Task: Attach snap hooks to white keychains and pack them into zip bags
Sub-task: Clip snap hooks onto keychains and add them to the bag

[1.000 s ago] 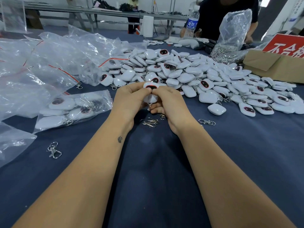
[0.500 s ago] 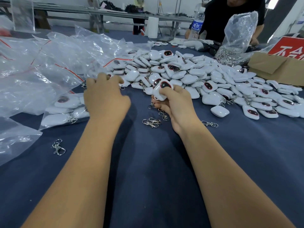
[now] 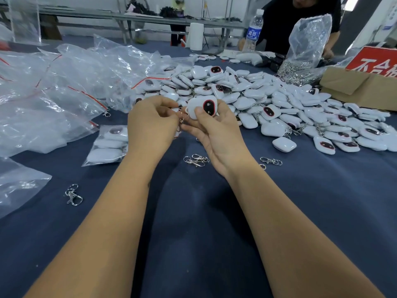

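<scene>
We hold a white keychain (image 3: 203,107) in our right hand (image 3: 217,134), thumb pressed on its face and fingers curled under it, raised above the blue table (image 3: 204,233) in front of the pile of keychains (image 3: 279,104). Its dark oval window with a red rim faces us. Our left hand (image 3: 151,125) pinches a small metal ring or hook (image 3: 182,119) at the keychain's left edge; which part it is we cannot tell, as the fingers hide most of it. Loose snap hooks (image 3: 196,159) lie on the cloth just below the right hand, another (image 3: 271,161) to its right, and one (image 3: 73,195) well apart near the left. A filled zip bag (image 3: 107,143) lies just left of our left wrist, with empty red-striped bags (image 3: 53,93) heaped beyond it. A cardboard box (image 3: 361,89) at the far right carries a red sign (image 3: 376,63) with white Chinese characters, cut off by the frame edge. A water bottle (image 3: 253,32) with a blue label stands by another person (image 3: 300,22) in black; its print is too small to read. A clear bag of metal hooks (image 3: 305,46) stands before that person.
</scene>
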Available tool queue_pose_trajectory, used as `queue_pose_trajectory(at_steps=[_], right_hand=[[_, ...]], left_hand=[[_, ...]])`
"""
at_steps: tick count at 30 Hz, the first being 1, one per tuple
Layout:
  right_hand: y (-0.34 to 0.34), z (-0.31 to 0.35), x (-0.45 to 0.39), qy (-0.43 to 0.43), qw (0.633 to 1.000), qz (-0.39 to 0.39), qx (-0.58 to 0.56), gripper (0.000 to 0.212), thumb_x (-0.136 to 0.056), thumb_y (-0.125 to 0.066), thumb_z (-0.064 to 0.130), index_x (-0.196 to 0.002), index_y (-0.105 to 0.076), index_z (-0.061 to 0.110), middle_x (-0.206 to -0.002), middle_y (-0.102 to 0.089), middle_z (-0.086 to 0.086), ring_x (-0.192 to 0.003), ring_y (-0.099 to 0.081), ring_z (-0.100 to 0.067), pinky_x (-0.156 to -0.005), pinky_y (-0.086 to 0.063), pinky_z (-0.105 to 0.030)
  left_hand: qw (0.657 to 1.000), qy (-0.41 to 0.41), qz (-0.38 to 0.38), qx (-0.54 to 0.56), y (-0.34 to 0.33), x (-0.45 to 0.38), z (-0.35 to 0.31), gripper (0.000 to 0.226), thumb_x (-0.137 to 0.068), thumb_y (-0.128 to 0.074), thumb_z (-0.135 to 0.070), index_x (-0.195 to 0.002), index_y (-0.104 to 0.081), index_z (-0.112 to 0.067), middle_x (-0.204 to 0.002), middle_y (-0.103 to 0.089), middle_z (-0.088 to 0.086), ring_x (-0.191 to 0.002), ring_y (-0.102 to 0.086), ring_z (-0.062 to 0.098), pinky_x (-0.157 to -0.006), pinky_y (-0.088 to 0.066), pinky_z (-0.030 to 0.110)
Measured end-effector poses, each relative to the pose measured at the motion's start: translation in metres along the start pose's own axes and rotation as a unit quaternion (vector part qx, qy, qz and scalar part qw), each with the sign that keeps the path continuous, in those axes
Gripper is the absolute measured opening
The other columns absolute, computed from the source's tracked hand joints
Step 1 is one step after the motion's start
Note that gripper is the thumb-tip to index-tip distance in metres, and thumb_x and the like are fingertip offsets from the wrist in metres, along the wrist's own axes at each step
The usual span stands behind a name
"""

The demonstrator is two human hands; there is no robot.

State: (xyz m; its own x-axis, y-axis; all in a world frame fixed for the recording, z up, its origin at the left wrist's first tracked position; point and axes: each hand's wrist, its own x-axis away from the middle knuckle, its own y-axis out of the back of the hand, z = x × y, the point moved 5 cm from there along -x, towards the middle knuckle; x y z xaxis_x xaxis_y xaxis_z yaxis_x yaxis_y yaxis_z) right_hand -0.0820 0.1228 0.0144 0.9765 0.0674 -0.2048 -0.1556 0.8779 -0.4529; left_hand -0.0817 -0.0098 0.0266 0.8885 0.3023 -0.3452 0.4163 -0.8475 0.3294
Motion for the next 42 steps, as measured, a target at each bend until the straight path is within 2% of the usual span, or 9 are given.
queue_pose_trajectory(at_steps=[4,9,13,17,19,22,28,36,42], right_hand=[[0.001,0.0,0.0,0.009,0.999,-0.017,0.025,0.012,-0.101,-0.046,-0.001,-0.111,-0.045,0.005,-0.108,-0.059,-0.021,-0.092,-0.069,-0.027,-0.094,-0.056,-0.037],[0.0,-0.01,0.0,-0.016,0.999,-0.009,0.035,0.02,-0.1,-0.05,-0.001,-0.119,-0.048,-0.007,-0.103,-0.065,-0.018,-0.082,-0.07,-0.018,-0.08,-0.06,-0.03],[0.004,-0.013,0.002,-0.025,0.988,-0.018,0.152,0.012,-0.096,-0.06,0.004,-0.105,-0.062,-0.003,-0.096,-0.069,-0.013,-0.083,-0.067,-0.019,-0.079,-0.058,-0.032],[-0.003,-0.01,0.002,0.03,0.883,0.017,0.468,0.02,-0.093,-0.063,0.025,-0.077,-0.064,0.013,-0.094,-0.062,-0.013,-0.096,-0.055,-0.026,-0.086,-0.046,-0.038],[-0.011,-0.012,0.005,0.015,0.86,0.049,0.508,0.019,-0.094,-0.057,0.026,-0.076,-0.059,0.022,-0.099,-0.062,-0.013,-0.11,-0.052,-0.034,-0.096,-0.044,-0.047],[-0.011,-0.015,0.009,-0.021,0.838,0.071,0.541,0.03,-0.096,-0.048,0.026,-0.066,-0.048,0.029,-0.074,-0.055,0.004,-0.094,-0.052,-0.027,-0.101,-0.037,-0.048],[-0.006,-0.012,0.006,-0.007,0.913,0.025,0.407,0.015,-0.09,-0.059,0.009,-0.104,-0.063,0.006,-0.095,-0.07,-0.011,-0.085,-0.063,-0.017,-0.07,-0.05,-0.025],[0.008,-0.012,0.0,-0.013,0.936,-0.03,0.351,0.026,-0.087,-0.06,0.003,-0.111,-0.063,0.012,-0.079,-0.069,0.0,-0.072,-0.06,-0.011,-0.065,-0.047,-0.022],[0.014,-0.012,-0.003,0.015,0.907,-0.038,0.418,0.025,-0.085,-0.054,0.001,-0.087,-0.057,0.025,-0.047,-0.048,0.014,-0.044,-0.041,-0.002,-0.044,-0.031,-0.011]], left_hand=[[0.993,0.032,-0.026,0.108,-0.001,-0.001,0.002,0.027,-0.079,-0.06,-0.005,-0.079,-0.069,-0.03,-0.075,-0.069,0.0,-0.078,-0.07,0.026,-0.08,-0.059,0.045],[0.985,0.011,-0.032,0.166,0.0,0.001,-0.003,0.027,-0.08,-0.063,-0.001,-0.078,-0.068,-0.027,-0.065,-0.065,-0.008,-0.059,-0.059,0.008,-0.062,-0.05,0.021],[0.985,-0.01,-0.052,0.162,0.004,0.0,-0.007,0.026,-0.081,-0.063,0.0,-0.077,-0.068,-0.025,-0.074,-0.068,-0.003,-0.069,-0.062,0.013,-0.072,-0.053,0.027],[0.991,-0.07,-0.052,0.104,0.004,0.005,-0.017,0.029,-0.081,-0.061,-0.003,-0.075,-0.065,-0.031,-0.069,-0.065,-0.017,-0.063,-0.06,-0.004,-0.064,-0.048,0.013],[0.992,-0.104,-0.037,0.06,0.001,0.01,-0.023,0.031,-0.08,-0.06,-0.004,-0.073,-0.063,-0.035,-0.071,-0.065,-0.017,-0.066,-0.061,-0.001,-0.066,-0.05,0.015],[0.99,-0.134,-0.017,0.045,-0.002,0.014,-0.027,0.035,-0.079,-0.06,-0.004,-0.072,-0.062,-0.038,-0.07,-0.065,-0.015,-0.066,-0.063,0.011,-0.066,-0.051,0.022],[0.987,-0.15,0.039,0.034,-0.008,0.015,-0.026,0.024,-0.076,-0.064,-0.016,-0.08,-0.064,-0.039,-0.077,-0.066,-0.02,-0.062,-0.055,0.0,-0.063,-0.047,0.014],[0.989,-0.121,0.083,-0.032,-0.016,0.011,-0.018,0.03,-0.071,-0.052,-0.015,-0.091,-0.068,-0.031,-0.086,-0.065,-0.011,-0.064,-0.056,0.007,-0.064,-0.048,0.027],[0.963,-0.117,0.076,-0.229,-0.019,0.005,-0.005,0.022,-0.08,-0.061,-0.018,-0.097,-0.069,-0.028,-0.094,-0.065,-0.004,-0.09,-0.06,0.021,-0.074,-0.045,0.032]])
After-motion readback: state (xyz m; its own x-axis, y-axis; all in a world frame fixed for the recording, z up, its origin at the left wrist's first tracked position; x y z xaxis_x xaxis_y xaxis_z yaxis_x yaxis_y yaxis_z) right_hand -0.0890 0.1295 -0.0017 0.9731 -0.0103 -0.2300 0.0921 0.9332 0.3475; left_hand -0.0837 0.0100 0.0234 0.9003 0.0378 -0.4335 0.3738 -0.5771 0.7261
